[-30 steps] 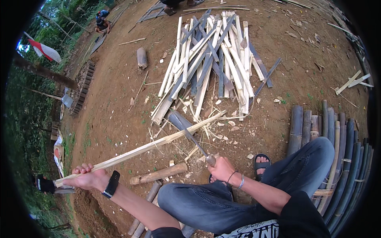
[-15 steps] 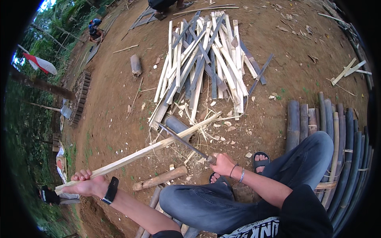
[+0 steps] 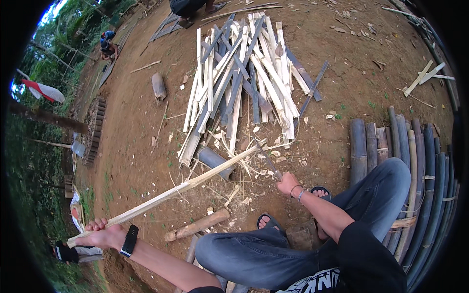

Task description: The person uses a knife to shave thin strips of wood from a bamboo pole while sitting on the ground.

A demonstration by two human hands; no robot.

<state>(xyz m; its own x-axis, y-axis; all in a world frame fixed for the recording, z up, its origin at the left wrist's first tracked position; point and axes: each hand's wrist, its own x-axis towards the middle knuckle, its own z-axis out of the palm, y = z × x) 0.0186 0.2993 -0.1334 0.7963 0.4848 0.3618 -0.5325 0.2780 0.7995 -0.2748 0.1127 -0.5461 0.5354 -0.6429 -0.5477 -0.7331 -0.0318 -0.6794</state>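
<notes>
Bamboo strip (image 3: 157,199) slants up and away from the left grip (image 3: 105,236), clasped round its near end; the right grip (image 3: 290,184) holds a knife (image 3: 268,162).

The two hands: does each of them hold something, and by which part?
The left hand holds a long pale bamboo strip near its lower-left end; the right hand grips a knife by its handle.
</notes>
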